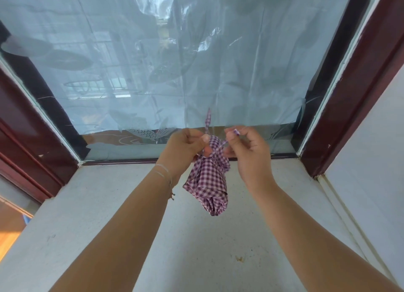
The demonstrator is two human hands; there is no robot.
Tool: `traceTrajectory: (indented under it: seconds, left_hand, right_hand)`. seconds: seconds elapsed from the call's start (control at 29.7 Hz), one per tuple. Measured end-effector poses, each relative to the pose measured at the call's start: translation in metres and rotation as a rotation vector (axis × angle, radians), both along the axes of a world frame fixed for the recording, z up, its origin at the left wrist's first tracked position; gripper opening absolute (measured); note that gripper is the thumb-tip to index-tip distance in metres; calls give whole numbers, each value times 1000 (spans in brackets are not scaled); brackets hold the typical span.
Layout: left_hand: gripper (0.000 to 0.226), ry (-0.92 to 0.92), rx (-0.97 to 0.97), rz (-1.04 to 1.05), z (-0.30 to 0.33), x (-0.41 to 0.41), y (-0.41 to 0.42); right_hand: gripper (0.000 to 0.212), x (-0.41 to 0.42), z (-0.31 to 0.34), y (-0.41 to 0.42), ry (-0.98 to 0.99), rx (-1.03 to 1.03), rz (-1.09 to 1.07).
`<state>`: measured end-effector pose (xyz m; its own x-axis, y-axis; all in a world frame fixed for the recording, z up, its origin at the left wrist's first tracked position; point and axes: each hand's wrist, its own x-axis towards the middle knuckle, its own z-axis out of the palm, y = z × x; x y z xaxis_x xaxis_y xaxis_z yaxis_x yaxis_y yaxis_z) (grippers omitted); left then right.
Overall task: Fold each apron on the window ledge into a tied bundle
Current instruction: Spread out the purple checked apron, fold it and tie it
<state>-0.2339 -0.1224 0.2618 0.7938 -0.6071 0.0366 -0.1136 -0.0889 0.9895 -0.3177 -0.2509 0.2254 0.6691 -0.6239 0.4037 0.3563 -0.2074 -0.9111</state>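
Dark red wooden window frame, frosted fish-pattern film on glass, grey stone window ledge. Left hand pinches the neck of the purple-white checked apron bundle, held above the ledge. Right hand pinches its thin strap end, arm raised.

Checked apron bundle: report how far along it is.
Done: the purple checked apron is already rolled into a compact bundle, held above the window ledge. In hand: the left hand grips the bundle's top where a strap sticks up, and the right hand pinches the other strap end, working the knot. Left: pulling the tie snug and setting it down. No other aprons show in view.
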Motion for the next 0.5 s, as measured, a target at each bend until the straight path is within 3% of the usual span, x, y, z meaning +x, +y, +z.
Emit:
traceTrajectory:
  seconds: [0.07, 0.27, 0.44, 0.5]
  left_hand:
    - [11, -64, 129, -76, 1, 0, 0]
    - [13, -210, 330, -278, 12, -3, -5]
    - [5, -237, 411, -308, 17, -7, -5]
    - [14, -279, 449, -280, 17, -10, -6]
  right_hand:
    - [4, 0, -6, -2, -35, -281, -44]
    - [15, -2, -4, -6, 73, -568, -61]
    - [21, -8, 14, -13, 30, -1010, -136]
    - [23, -7, 18, -12, -8, -1113, -136]
